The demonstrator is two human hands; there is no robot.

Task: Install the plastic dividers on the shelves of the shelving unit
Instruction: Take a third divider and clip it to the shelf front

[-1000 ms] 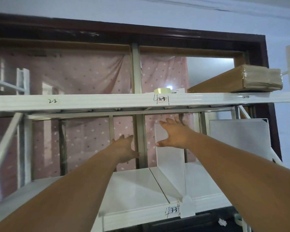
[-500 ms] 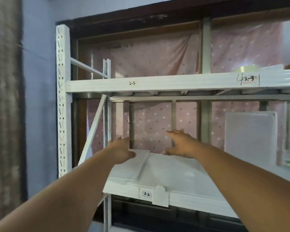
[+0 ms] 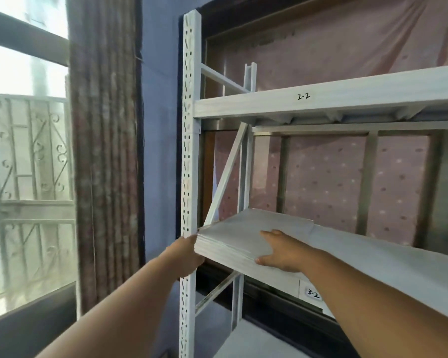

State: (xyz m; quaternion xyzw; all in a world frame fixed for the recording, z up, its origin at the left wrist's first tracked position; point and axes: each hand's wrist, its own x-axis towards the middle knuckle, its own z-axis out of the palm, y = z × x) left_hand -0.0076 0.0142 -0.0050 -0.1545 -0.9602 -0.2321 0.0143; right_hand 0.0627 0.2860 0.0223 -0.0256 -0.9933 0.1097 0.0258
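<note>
Dividers [image 3: 246, 235]: white plastic sheets, stacked flat at L end of shelf [image 3: 388, 257] tagged 3-2.
L hand [image 3: 185, 257]: at stack's L front corner, beside perforated upright [image 3: 190, 156]; grip appears to hold the stack edge, fingers mostly hidden.
R hand [image 3: 279, 250]: flat on top of stack, fingers straight, thumb at front edge; grip wide, pressing.
Upper shelf [image 3: 321, 99]: tagged 2-2.

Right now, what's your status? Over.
Left hand grips stack of dividers at its left end. Right hand flat on top. Stack lies on shelf. Nothing blocking.

Brown curtain [image 3: 104, 151] beside barred window [image 3: 29, 156]
</note>
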